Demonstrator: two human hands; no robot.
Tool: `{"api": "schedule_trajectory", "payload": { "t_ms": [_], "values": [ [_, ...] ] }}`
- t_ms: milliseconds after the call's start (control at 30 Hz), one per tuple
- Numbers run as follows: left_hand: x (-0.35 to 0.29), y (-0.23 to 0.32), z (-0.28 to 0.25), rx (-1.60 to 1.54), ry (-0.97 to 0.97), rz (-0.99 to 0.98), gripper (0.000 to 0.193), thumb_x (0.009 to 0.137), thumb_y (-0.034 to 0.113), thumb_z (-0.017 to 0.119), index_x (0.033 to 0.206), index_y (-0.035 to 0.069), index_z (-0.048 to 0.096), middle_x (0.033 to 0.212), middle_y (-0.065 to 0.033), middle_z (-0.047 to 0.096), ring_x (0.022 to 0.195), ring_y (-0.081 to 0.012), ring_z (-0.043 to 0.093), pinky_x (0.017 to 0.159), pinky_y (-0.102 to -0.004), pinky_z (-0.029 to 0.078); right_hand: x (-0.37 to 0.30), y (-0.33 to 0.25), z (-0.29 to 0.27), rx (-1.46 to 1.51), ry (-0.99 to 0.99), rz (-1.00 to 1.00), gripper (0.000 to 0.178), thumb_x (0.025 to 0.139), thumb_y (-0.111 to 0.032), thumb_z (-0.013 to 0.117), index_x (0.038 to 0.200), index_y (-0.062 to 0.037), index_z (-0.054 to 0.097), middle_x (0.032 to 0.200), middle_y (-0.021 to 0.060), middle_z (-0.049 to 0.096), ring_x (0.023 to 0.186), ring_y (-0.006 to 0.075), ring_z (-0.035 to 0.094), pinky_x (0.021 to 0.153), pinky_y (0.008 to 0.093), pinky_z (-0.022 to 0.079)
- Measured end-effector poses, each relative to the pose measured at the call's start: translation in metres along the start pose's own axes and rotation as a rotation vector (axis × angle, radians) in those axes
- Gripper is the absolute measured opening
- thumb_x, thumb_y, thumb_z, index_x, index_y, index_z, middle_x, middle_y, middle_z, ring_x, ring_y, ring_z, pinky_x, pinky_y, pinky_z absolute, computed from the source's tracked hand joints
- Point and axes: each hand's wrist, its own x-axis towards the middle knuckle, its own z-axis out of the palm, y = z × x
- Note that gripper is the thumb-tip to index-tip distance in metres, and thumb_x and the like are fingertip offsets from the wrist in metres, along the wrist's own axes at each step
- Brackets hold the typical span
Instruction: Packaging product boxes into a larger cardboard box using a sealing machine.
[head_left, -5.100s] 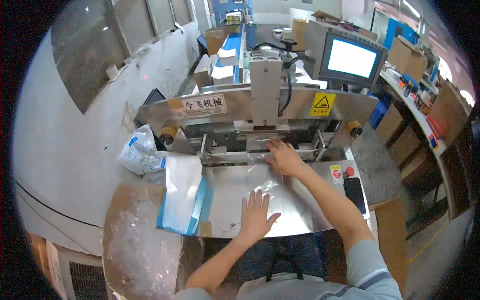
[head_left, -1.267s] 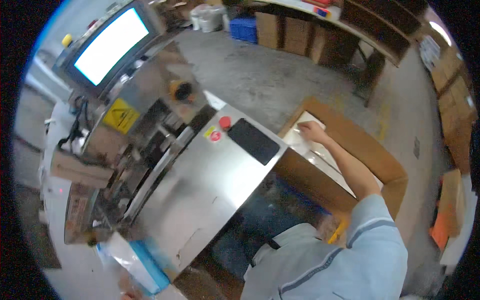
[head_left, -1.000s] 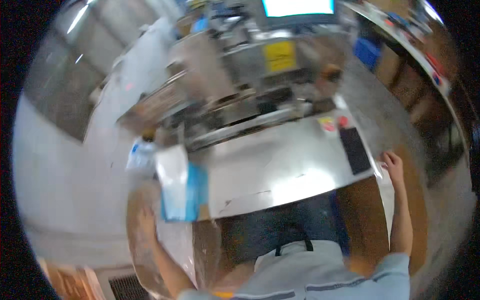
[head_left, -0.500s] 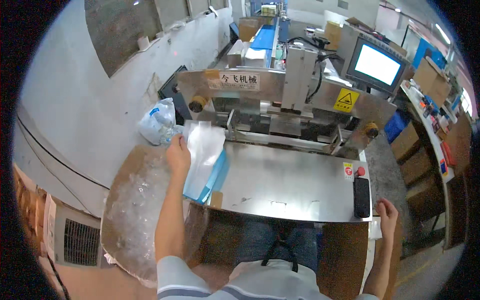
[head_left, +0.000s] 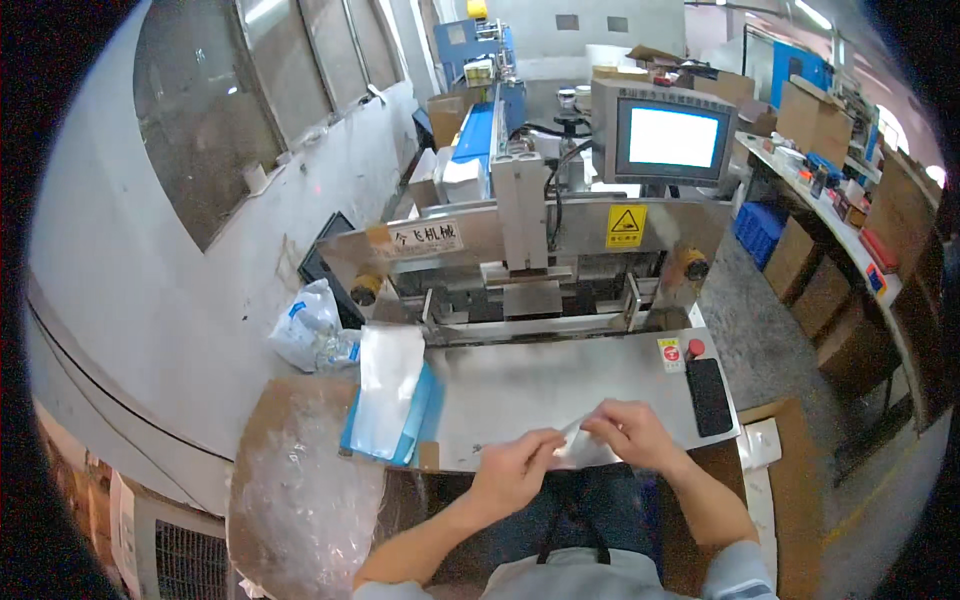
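My left hand (head_left: 512, 472) and my right hand (head_left: 630, 432) meet at the front edge of a steel worktop (head_left: 530, 385). Pinched between them is a thin, shiny whitish bag (head_left: 573, 448), partly covered by my fingers. Each hand grips one side of its upper part. To the left, a stack of similar white bags (head_left: 388, 385) lies on a light-blue tray or box (head_left: 425, 405). Beyond the worktop stands a metal machine (head_left: 523, 215) with a crossbar and a narrow opening below it.
On the worktop's right are a red button (head_left: 695, 348) and a black phone-like slab (head_left: 710, 397). A carton (head_left: 262, 425) of clear plastic pieces (head_left: 315, 490) stands at the left, near a filled plastic bag (head_left: 308, 325). A lit screen (head_left: 672, 138) rises above the machine.
My left hand has left the white bag stack and come right, toward me, with a bag. My right hand has come in from the far right to grip it. The view has shifted.
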Motion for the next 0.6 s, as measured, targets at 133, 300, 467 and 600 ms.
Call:
{"api": "schedule_trajectory", "payload": {
  "t_ms": [133,300,467,600],
  "values": [
    [-0.011,-0.012,0.01,-0.201,-0.002,-0.307,0.016,0.095,0.014,0.066,0.096,-0.001,0.067,0.079,-0.0122,0.073,0.071,-0.016,0.071,0.063,-0.0283,0.055,-0.004,-0.012,0.004,-0.091,0.137,-0.095,0.012,0.088,-0.017,0.072,0.084,-0.0057,0.07,0.092,0.013,0.07,0.08,0.0297,0.068,0.07,0.0373,0.053],
    [-0.013,-0.035,0.026,-0.313,-0.122,-0.625,0.017,0.092,0.014,0.069,0.099,-0.002,0.066,0.091,-0.0135,0.073,0.066,-0.0189,0.063,0.063,-0.0305,0.053,-0.011,-0.01,0.003,-0.268,0.246,-0.435,0.014,0.082,-0.018,0.074,0.081,-0.0066,0.066,0.087,0.012,0.067,0.086,0.0299,0.066,0.071,0.0389,0.054],
    [-0.002,-0.008,0.023,0.168,-0.095,0.307,0.039,0.086,0.014,0.071,0.123,0.006,0.059,0.129,-0.0152,0.061,0.103,-0.032,0.064,0.084,-0.0362,0.053,-0.023,0.016,0.014,-0.378,-0.124,-0.36,0.014,0.083,-0.021,0.07,0.083,-0.007,0.068,0.084,0.0127,0.067,0.084,0.0321,0.065,0.077,0.0442,0.052],
    [0.01,-0.012,0.017,0.229,-0.482,0.047,0.031,0.091,0.025,0.066,0.119,0.01,0.062,0.1,-0.0122,0.071,0.088,-0.0343,0.068,0.074,-0.0431,0.054,-0.029,0.019,0.015,-0.438,-0.273,-0.358,0.015,0.086,-0.022,0.066,0.086,-0.0073,0.07,0.082,0.0144,0.068,0.082,0.0335,0.066,0.078,0.0453,0.052]
  ]
}}
